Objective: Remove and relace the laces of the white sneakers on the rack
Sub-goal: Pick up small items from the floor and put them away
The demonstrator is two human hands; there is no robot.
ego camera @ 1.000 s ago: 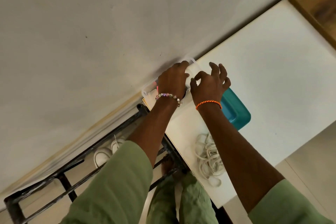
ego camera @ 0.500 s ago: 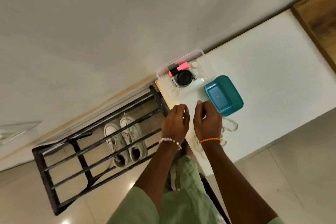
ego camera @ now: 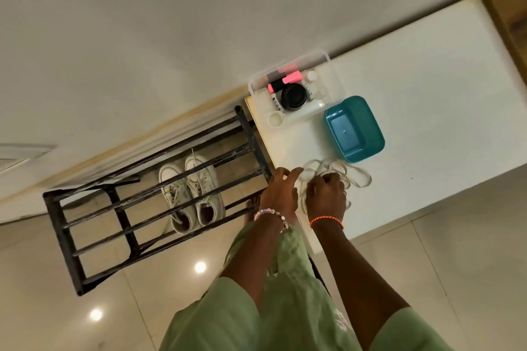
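Two white sneakers [ego camera: 194,194] stand side by side on a lower shelf of the black metal rack [ego camera: 94,208], toes toward the wall, seen through the bars. A loose pile of white laces [ego camera: 356,177] lies near the front left corner of the white table [ego camera: 427,108]. My right hand [ego camera: 326,196], with an orange thread on its wrist, is curled down on the pile and covers part of it. My left hand [ego camera: 281,191], wearing a bead bracelet, rests at the table's left edge, fingertips touching the laces.
A teal plastic tub [ego camera: 370,148] sits just behind the laces. Further back, against the wall, a clear tray [ego camera: 330,65] holds a pink marker, a black jar and small bottles. A small white lid [ego camera: 275,119] lies beside the tray. Glossy floor tiles surround the rack.
Both hands have drawn back from the clear tray at the wall to the lace pile at the table's front. The view has tilted down, bringing the rack and sneakers into sight.
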